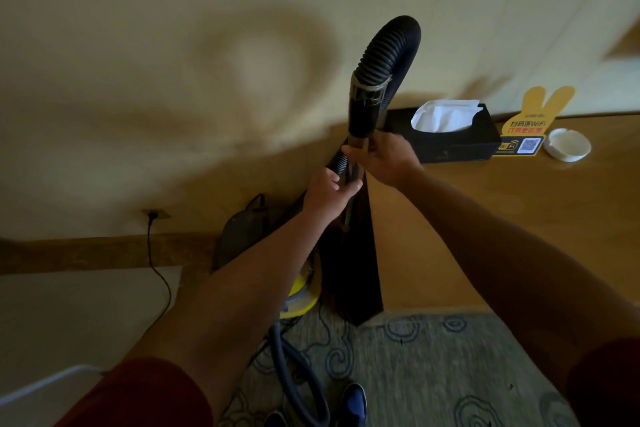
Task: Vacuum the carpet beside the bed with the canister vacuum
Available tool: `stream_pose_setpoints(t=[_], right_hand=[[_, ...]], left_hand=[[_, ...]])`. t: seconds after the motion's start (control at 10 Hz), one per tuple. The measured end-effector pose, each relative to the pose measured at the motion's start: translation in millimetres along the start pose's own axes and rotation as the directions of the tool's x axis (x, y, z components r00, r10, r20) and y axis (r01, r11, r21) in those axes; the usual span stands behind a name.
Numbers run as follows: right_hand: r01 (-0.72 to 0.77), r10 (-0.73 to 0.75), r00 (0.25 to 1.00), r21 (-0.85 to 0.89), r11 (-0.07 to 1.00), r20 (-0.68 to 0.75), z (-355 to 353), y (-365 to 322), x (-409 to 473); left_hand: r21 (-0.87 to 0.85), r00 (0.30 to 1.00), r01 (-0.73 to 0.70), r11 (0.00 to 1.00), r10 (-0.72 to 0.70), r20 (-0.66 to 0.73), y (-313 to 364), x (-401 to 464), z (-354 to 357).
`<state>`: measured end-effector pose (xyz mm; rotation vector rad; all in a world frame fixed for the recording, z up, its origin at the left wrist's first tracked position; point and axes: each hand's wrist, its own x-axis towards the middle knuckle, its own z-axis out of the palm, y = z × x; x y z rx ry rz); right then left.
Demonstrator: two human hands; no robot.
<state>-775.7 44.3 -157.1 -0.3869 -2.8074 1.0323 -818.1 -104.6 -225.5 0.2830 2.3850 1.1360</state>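
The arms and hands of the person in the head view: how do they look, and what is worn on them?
Both forearms are bare. Each arm has a short dark red sleeve that covers only the upper arm, at the bottom corners of the picture. The left hand and the right hand wear no gloves. No watch, ring or bracelet is visible on either wrist or hand, though the picture is somewhat blurred.

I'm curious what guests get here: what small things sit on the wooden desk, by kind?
Black tissue box with white tissues: 1
Yellow rabbit-shaped WiFi sign: 1
Round white ashtray: 1
Total: 3
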Motion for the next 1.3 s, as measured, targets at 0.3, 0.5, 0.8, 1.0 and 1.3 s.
stream_pose_setpoints(t=[0.3,0.5,0.8,1.0,1.3], right_hand=[[-0.078,0.078,0.997,-0.027,0.997,-0.012,16.1,16.7,30.2],[-0.172,0.170,0.984,0.031,0.985,0.050,48.5,40.0,26.3],[-0.170,0.164,0.985,0.118,0.978,0.059,57.0,28.6,52.7],[-0.261,0.260,0.965,0.182,0.948,0.030,66.5,32.8,43.4],[-0.298,0.314,0.949,0.220,0.929,-0.039,53.1,30.5,19.3]], left_hand=[[-0.040,0.999,0.054,0.998,-0.053,0.009,-7.7,13.0,-2.2],[-0.025,0.996,0.068,0.997,-0.067,0.056,-23.0,19.5,1.5],[-0.033,0.994,0.092,0.995,-0.090,0.055,-20.1,29.8,0.1],[-0.017,0.992,0.104,0.994,-0.103,0.069,-29.0,26.1,-2.5],[-0.038,0.990,0.125,0.991,-0.123,0.069,-25.7,15.0,-13.3]])
